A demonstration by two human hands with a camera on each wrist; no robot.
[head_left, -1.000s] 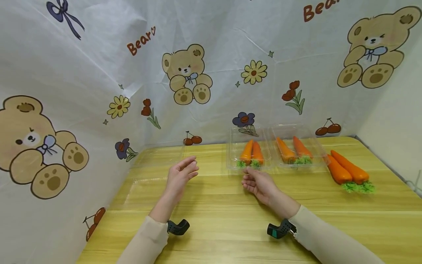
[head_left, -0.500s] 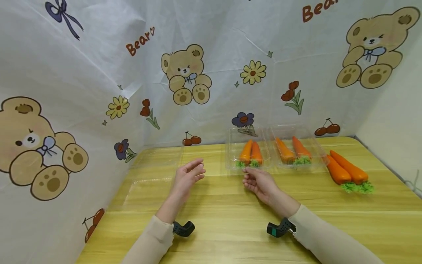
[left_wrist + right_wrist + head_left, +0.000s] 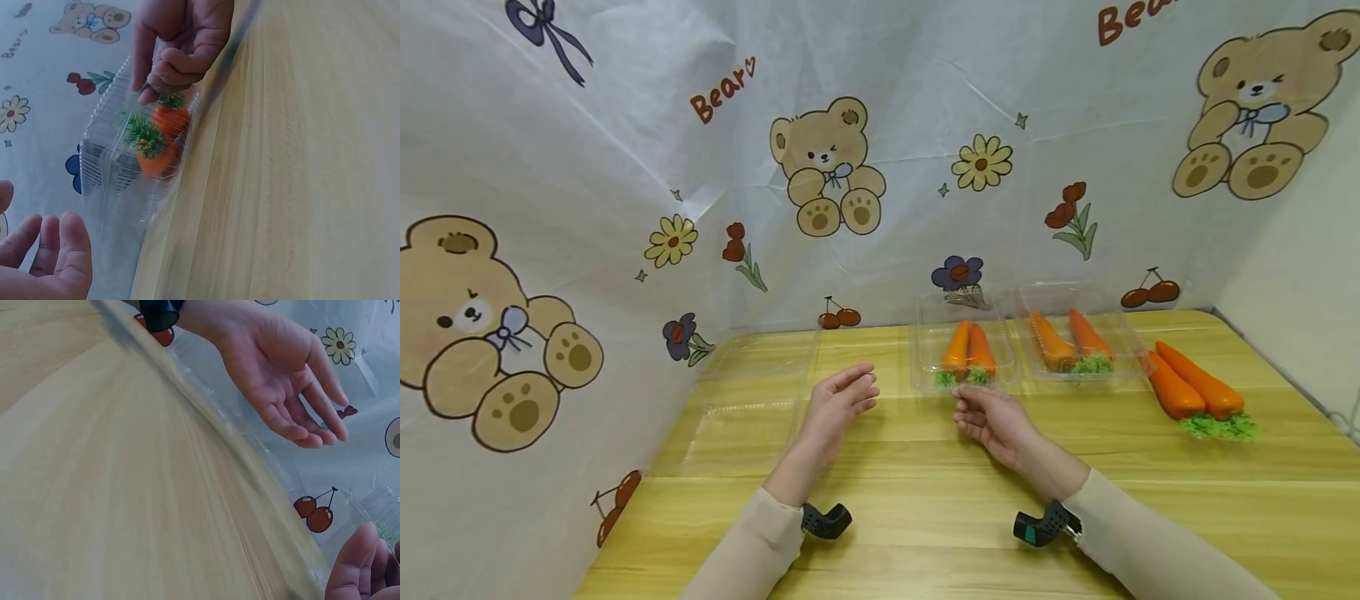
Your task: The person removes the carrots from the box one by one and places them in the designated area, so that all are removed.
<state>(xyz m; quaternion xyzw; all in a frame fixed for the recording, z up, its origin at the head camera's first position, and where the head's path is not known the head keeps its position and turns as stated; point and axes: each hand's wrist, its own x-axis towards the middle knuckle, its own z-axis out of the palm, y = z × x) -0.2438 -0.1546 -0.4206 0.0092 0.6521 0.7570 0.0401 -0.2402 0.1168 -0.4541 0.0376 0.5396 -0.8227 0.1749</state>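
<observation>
Right hand pinches near rim of clear box holding two carrots toward table's back; left hand relaxed, apart, gripping nothing. Box probably light, flimsy, slick; rim looks best.

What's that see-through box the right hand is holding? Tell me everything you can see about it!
The clear box looks like thin, shiny plastic with ribbed walls. It sits on the wooden-looking table, near the printed curtain, with a second box close by on its right. Inside are two orange carrots side by side, their leafy green tops toward the front, where the right hand pinches its edge. The plastic is so see-through that I can't tell whether it is closed.
</observation>
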